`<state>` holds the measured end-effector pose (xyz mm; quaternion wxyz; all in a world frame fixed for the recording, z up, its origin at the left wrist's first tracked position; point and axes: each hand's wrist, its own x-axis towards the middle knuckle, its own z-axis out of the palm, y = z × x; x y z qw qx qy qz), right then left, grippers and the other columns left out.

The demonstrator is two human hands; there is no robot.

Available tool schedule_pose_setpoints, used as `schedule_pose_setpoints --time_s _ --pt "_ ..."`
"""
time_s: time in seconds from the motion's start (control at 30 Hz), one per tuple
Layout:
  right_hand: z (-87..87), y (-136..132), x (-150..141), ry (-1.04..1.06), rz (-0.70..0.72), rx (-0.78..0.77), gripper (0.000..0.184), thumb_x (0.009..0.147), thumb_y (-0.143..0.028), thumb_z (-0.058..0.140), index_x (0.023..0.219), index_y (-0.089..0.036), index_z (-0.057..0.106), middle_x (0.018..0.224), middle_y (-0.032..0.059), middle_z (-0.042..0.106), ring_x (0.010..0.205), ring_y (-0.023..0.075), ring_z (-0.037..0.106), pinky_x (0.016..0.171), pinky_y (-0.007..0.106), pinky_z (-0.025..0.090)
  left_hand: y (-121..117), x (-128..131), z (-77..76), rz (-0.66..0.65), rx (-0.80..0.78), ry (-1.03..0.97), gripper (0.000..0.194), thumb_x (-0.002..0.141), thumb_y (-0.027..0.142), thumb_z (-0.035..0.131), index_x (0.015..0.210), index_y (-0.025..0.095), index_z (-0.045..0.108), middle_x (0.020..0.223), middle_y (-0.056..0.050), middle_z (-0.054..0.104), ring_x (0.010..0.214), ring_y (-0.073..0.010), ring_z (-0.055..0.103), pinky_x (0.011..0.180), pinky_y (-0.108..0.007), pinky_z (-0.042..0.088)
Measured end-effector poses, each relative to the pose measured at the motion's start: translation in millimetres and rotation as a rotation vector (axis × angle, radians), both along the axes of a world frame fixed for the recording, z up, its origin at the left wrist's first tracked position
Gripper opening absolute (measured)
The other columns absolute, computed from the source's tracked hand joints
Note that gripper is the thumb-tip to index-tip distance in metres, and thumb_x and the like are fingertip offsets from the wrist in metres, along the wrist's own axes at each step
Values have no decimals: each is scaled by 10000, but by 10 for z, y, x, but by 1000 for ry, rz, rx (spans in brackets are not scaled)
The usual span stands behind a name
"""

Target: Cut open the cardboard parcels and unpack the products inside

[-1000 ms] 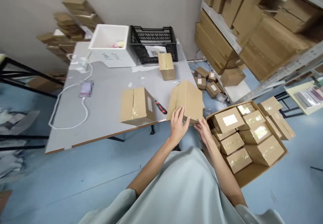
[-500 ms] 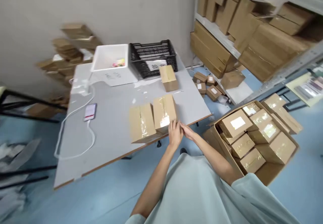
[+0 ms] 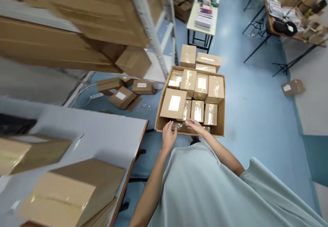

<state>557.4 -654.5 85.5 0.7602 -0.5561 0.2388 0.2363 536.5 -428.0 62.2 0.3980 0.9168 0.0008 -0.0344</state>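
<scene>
A large open carton [image 3: 220, 117] stands on the floor in front of me, filled with several taped small boxes [image 3: 197, 111]. My left hand [image 3: 169, 136] hovers by its near edge, fingers apart and nothing in them. Just right of it, over the near part of the carton, my right hand [image 3: 195, 125] is open with its fingers stretched out. The nearest item to my left hand is a wider box with a white label [image 3: 174, 103]. Whether either hand touches a box or the carton rim, I cannot tell.
At left is a grey table [image 3: 110, 131] with taped cardboard boxes [image 3: 74, 193] on it. Behind it rises a metal shelf [image 3: 147, 25] with big cartons. Small boxes [image 3: 121, 97] lie on the floor. More tables stand farther back, one with stacked papers [image 3: 203, 20].
My view has swung right, from the table to the large carton. My hands have come away from the box at the table's edge, moved apart and opened over the carton's near side.
</scene>
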Motion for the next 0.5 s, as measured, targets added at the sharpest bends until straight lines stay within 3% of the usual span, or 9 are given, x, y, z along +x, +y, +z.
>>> schedule_pose_setpoints --time_s 0.13,0.23,0.33,0.5 --pt "-108 -761 7 70 -133 -56 369 893 -376 955 1223 -263 835 1311 88 831 1297 270 754 1254 503 551 -273 660 -204 108 95 266 637 997 327 639 1577 73 562 1718 -288 519 1682 -393 427 1420 -548 324" --pt "-284 -940 85 136 -125 -55 388 900 -390 939 1247 -260 822 1378 102 810 1352 282 733 1265 503 547 -223 1111 -341 202 156 365 711 991 290 624 1616 -9 465 1752 -345 442 1722 -417 343 1434 -573 249" --pt "-543 -778 275 199 -76 10 444 853 -369 953 1251 -236 807 1494 138 755 1445 310 679 1291 521 520 -67 1366 -435 280 201 453 759 949 285 666 1597 -41 445 1746 -371 425 1707 -432 355 1419 -562 269" --pt "-843 -128 635 165 -12 140 449 737 -280 977 1141 -228 787 1444 133 767 1487 332 618 1317 571 463 104 1477 -399 334 246 532 776 918 345 732 1581 29 484 1685 -322 529 1648 -383 464 1372 -476 360"
